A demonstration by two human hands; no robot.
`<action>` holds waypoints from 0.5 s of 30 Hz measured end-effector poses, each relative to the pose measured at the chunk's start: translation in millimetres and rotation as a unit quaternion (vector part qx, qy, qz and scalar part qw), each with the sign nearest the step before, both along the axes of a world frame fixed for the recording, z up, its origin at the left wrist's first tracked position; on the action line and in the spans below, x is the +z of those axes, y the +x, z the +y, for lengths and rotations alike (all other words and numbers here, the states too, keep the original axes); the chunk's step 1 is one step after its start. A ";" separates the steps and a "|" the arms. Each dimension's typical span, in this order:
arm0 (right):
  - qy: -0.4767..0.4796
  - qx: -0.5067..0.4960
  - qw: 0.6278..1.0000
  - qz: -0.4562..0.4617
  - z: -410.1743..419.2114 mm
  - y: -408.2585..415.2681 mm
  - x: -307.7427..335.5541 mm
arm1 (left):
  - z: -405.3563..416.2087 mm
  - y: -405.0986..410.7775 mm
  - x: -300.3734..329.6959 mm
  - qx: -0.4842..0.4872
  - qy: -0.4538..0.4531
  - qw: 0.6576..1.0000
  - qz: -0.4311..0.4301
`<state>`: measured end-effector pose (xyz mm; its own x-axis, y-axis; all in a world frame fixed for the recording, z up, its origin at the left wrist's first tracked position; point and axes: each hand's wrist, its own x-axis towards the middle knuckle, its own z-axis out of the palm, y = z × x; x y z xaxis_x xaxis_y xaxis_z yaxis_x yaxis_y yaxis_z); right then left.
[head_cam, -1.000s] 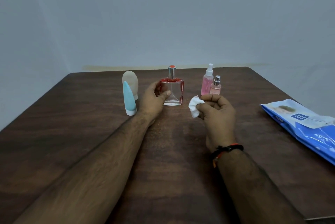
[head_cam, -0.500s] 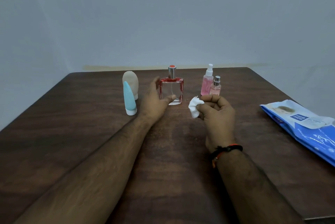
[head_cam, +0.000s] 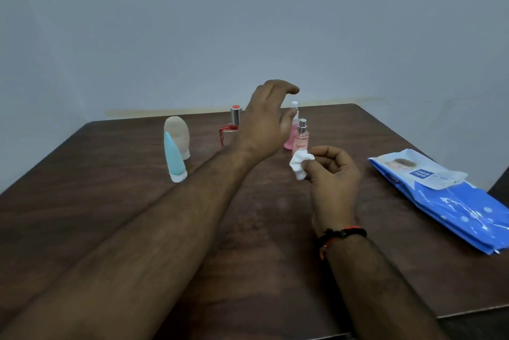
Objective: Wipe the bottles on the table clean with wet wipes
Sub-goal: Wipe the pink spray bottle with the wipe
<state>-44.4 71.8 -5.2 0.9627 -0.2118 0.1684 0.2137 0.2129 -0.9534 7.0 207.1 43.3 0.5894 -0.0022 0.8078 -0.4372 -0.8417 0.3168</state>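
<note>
Left hand [head_cam: 265, 119]: a second ago it was wrapped around the square red-trimmed bottle [head_cam: 230, 130]; half a second ago the fingers had slackened off it. Now the hand is lifted clear, empty, fingers spread and curved, palm down, hovering toward 1 o'clock over the two pink spray bottles. It touches nothing that I can see. Reads as: red bottle finished and set back, next bottle being chosen. That is a judgement only.

Pose: left forearm runs diagonally from 7 o'clock up to centre, wrist raised, thumb tip close to the neck of the taller pink spray bottle [head_cam: 294, 130], which stands partly hidden behind the hand. The smaller pink bottle [head_cam: 300, 137] stands just in front of it, upright, silver cap showing.

Right hand [head_cam: 332, 171]: unchanged in place, curled shut, pinching a crumpled white wipe [head_cam: 299, 163] between thumb and fingertips, held just above the table [head_cam: 82, 202] at about 3 o'clock from centre. Dark thread band on the wrist.

Outward: the red-trimmed bottle stands upright at 12 o'clock, mostly hidden behind the left wrist. At 10 o'clock, a blue tube [head_cam: 173, 159] standing on its cap, a beige tube [head_cam: 177, 133] just behind it, both untouched. Blue pack of wipes [head_cam: 440, 196] lies flat at 3 o'clock, near the edge, flap peeled open.
</note>
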 end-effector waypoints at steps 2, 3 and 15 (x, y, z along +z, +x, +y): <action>0.008 0.000 1.000 -0.010 -8.2 -0.2 0.1 | -7.1 25.9 11.8 -0.001 -0.016 0.996 0.093; 0.011 0.002 1.000 -0.013 -11.0 -0.5 -0.1 | -9.8 38.1 16.2 0.002 -0.025 0.990 0.137; 0.002 0.029 0.999 -0.041 -14.2 -0.3 -1.8 | -4.5 99.2 4.2 0.037 -0.168 0.938 0.303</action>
<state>-44.7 57.5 -7.0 0.9563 -0.1564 0.2470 0.2785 0.2304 -0.9324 106.2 202.5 47.4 0.9285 0.2513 0.2733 -0.0361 -0.6717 0.7400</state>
